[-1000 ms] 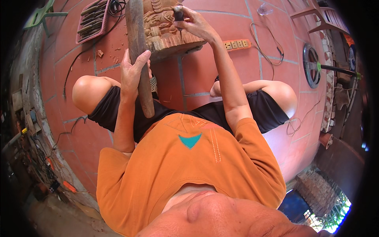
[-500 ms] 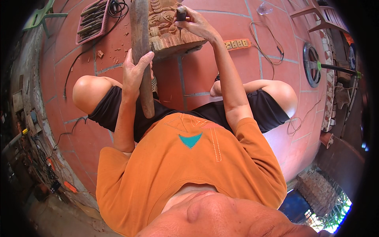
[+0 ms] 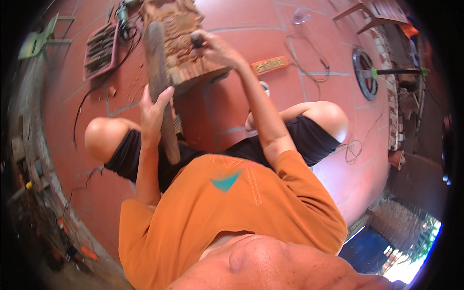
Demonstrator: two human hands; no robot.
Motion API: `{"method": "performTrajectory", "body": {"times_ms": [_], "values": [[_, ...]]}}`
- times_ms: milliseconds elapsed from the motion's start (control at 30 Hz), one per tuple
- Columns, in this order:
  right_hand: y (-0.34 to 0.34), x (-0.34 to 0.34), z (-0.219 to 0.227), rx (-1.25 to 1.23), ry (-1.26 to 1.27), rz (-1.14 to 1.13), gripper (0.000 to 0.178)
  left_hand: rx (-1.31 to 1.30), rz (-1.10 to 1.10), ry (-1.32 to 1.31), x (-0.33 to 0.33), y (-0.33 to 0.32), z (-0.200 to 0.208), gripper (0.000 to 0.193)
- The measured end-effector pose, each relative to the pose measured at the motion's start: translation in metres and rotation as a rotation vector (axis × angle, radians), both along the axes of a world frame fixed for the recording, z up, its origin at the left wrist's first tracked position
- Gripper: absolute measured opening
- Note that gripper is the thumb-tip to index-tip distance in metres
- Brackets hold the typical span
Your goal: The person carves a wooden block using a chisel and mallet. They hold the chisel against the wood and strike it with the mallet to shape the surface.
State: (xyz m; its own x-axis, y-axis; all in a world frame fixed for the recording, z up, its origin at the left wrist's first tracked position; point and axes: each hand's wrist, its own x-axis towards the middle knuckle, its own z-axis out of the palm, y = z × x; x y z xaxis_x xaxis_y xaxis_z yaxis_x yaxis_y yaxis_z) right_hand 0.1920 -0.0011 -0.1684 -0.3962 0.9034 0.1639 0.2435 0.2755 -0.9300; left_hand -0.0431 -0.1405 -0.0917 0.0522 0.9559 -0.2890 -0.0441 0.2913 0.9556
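Observation:
My left hand (image 3: 153, 110) is wrapped around a long, worn wooden club (image 3: 157, 60), its thumb lying along the wood. The club stands lengthwise, its far end beside the left edge of a carved wooden block (image 3: 179, 30) and its near end above my lap. My right hand (image 3: 218, 50) grips a chisel (image 3: 197, 40) by its dark handle, over the right side of the carving. The chisel's blade cannot be made out, so whether its tip touches the wood does not show. Raised ornament covers the block's top; its near end is rough.
Left of the block, a pink basket (image 3: 115, 48) holds several chisels, with a power tool (image 3: 123, 15) beyond it. Wood chips and a black cable lie nearby. At right are an orange power strip (image 3: 268, 65), a coiled cord (image 3: 316, 73) and a round black stand base (image 3: 366, 77).
The view has shifted, so the scene sits lower and further left, and more of the block's far end and the power tool show. Both hands keep their holds.

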Motion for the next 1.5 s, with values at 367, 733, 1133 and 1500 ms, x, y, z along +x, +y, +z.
{"method": "performTrajectory", "body": {"times_ms": [367,733,1133,1500], "values": [[-0.013,-0.020,0.015,0.305,-0.214,-0.024,0.034,0.277,0.063,-0.019,0.018,0.001,0.002,0.026],[-0.014,-0.028,0.010,0.261,-0.257,0.052,0.052,0.320,-0.120,0.220,0.014,0.002,-0.015,0.024],[-0.016,-0.022,0.015,0.183,-0.383,0.064,0.054,0.304,-0.181,0.184,0.017,0.004,-0.011,0.029],[-0.016,-0.004,0.024,0.160,-0.189,-0.058,0.037,0.045,-0.074,-0.067,0.008,0.001,0.002,0.029]]}}
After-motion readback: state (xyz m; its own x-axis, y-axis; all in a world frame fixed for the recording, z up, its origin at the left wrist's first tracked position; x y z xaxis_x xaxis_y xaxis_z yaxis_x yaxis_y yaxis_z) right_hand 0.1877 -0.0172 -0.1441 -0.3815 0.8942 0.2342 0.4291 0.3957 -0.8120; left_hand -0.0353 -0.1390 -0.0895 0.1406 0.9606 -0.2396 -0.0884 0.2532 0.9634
